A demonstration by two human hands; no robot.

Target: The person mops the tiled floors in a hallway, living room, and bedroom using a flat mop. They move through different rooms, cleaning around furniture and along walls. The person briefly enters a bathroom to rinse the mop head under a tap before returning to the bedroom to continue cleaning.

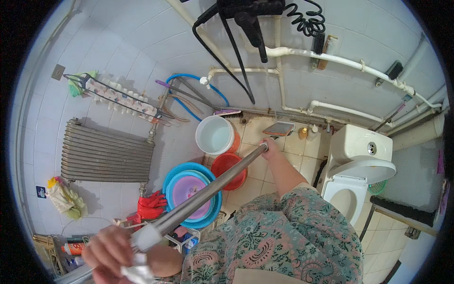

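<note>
A long grey metal pole (208, 189) runs diagonally from the lower left up toward the middle of the view. My left hand (109, 251) grips its near end, beside a white collar on the pole, and crumpled white cloth (137, 273) sits under my fingers. My right hand (270, 147) is stretched out on a floral-sleeved arm and closes around the pole's far end, above the tiled floor. The pole passes over stacked blue and purple basins (191, 194) and a red basin (229, 168).
A white bucket (215, 135) stands behind the red basin, and an orange dustpan (279, 128) lies by the wall. At right is a white toilet (359, 165) with its lid up. A grey radiator (104, 154), red rubber gloves (151, 206) and wall pipes (340, 61) are also in view.
</note>
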